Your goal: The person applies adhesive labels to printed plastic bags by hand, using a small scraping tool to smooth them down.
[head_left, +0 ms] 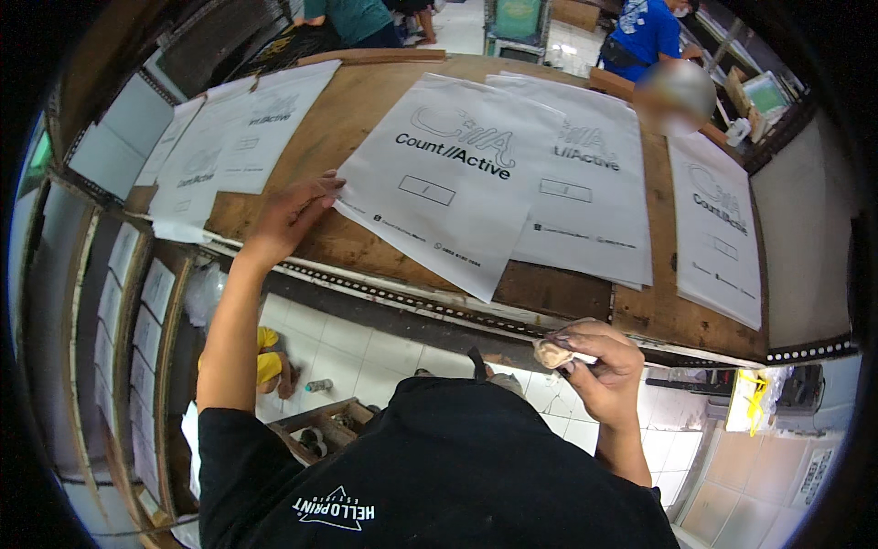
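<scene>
A white sheet (466, 197) with black print lies aslant across the tabletop (352, 110), one corner pointing toward the front edge. A crumpled tan wad (551, 354) is held near that edge.

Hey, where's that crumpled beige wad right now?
In the head view, right of centre, the crumpled beige wad is in the person's right hand, pictured just below the near edge of the wooden table.
</scene>
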Motion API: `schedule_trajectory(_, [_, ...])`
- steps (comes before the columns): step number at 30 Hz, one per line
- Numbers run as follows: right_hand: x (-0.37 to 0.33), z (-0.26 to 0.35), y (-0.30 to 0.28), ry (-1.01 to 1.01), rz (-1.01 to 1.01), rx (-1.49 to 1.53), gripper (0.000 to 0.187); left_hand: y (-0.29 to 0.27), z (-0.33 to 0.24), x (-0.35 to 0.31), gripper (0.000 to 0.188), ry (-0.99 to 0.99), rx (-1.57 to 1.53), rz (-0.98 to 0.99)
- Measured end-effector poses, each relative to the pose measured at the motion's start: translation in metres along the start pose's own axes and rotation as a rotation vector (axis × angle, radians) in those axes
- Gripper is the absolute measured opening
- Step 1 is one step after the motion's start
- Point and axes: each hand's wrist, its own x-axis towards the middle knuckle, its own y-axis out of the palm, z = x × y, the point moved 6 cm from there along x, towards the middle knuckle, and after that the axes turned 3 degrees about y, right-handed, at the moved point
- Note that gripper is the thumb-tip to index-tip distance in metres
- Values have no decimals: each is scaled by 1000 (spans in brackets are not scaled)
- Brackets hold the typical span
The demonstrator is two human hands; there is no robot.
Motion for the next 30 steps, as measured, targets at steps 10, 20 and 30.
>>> schedule_trajectory(10, [33,-4,21,-21,89,-31,23,-30,38,-48,11,-187,1,-117])
schedule_trajectory(20, [34,-8,29,46,55,-127,24,-32,56,-60,12,-168,16,-189])
schedule_trajectory(30, [21,-11,22,113,-79,-163,24,-64,56,-65,19,-238,203,-268])
